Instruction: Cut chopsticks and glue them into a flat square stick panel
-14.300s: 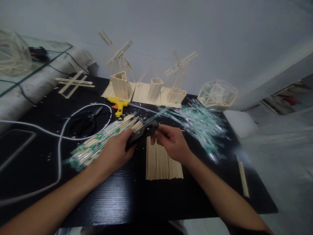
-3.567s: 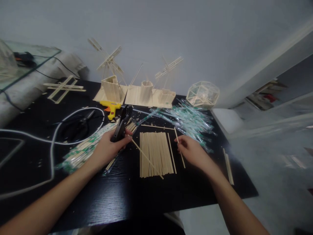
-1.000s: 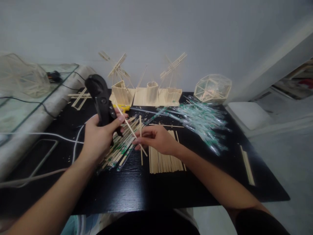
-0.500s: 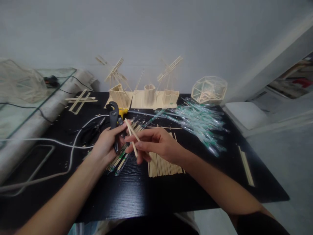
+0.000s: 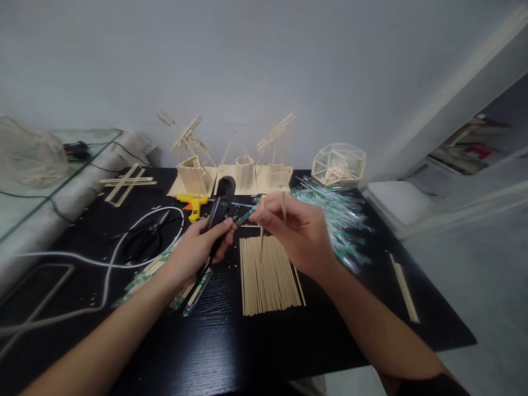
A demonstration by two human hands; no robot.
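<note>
My left hand (image 5: pixel 197 250) is closed round a black cutting plier (image 5: pixel 220 206), its head pointing up and away. My right hand (image 5: pixel 299 234) is raised just right of it, pinching thin wooden sticks (image 5: pixel 261 239) that hang upright over a flat row of cut sticks (image 5: pixel 268 267) laid side by side on the black table (image 5: pixel 256 352). Under my left hand lies a pile of wrapped chopsticks (image 5: pixel 160 267) in green-printed sleeves.
A yellow glue gun (image 5: pixel 193 203), black scissors (image 5: pixel 144 242) and a white cable (image 5: pixel 103 269) lie at the left. Stick windmill models (image 5: pixel 239 165) and a stick polyhedron (image 5: pixel 338 164) stand at the back. Empty plastic sleeves (image 5: pixel 338 220) are heaped at the right; loose sticks (image 5: pixel 402 289) lie near the right edge.
My right hand has risen and moved right with the sticks, turning them upright over the row. My left hand has tilted the plier's head toward the right hand.
</note>
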